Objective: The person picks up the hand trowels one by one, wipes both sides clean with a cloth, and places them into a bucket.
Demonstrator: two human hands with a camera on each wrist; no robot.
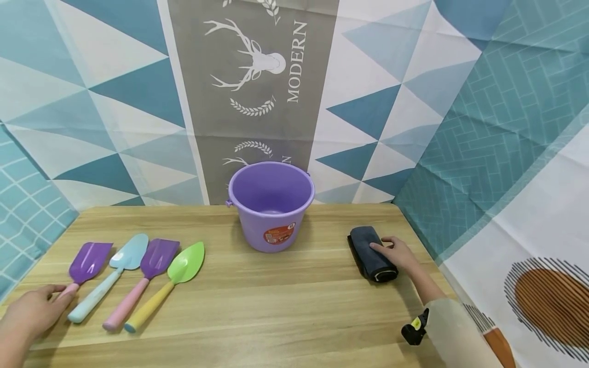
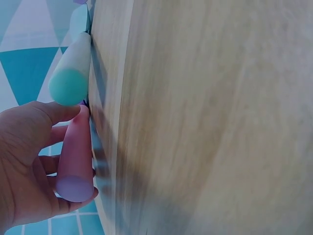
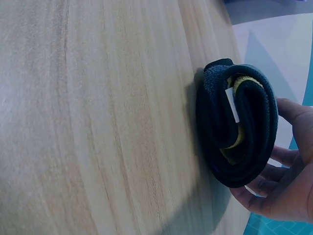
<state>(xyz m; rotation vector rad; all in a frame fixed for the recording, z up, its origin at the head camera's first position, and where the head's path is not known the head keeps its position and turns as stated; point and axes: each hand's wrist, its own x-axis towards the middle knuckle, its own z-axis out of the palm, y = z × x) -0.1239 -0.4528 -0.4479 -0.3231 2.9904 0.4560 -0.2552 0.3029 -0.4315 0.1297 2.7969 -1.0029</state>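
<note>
Gripped the leftmost purple shovel (image 1: 89,261) by its pink handle in the left hand (image 1: 36,313), thumb to one side and fingers bent behind, at the table's left end. Curled the right hand (image 1: 400,254) about the side of the rolled dark cloth (image 1: 368,248) toward the table's right edge, thumb over the top; could not tell how firmly.

Seemed to call for a full wrap of the pink handle and a straight raise, keeping clear of the light blue trowel (image 1: 97,294) just beside — and of its handle end, close to the thumb in the left wrist view. For the cloth, looked safer to squeeze all the folded layers together, so as not to loosen the roll.

Further in, saw a second purple shovel (image 1: 158,258) and a green trowel (image 1: 186,263) with a yellow handle, completing a slanted row. Noted the purple bucket (image 1: 272,217) upright at the back of the wooden table (image 1: 285,317), between row and cloth — judged likely to stand in the way of anything swung across there. Beyond, found only the patterned wall covering (image 1: 368,56).
</note>
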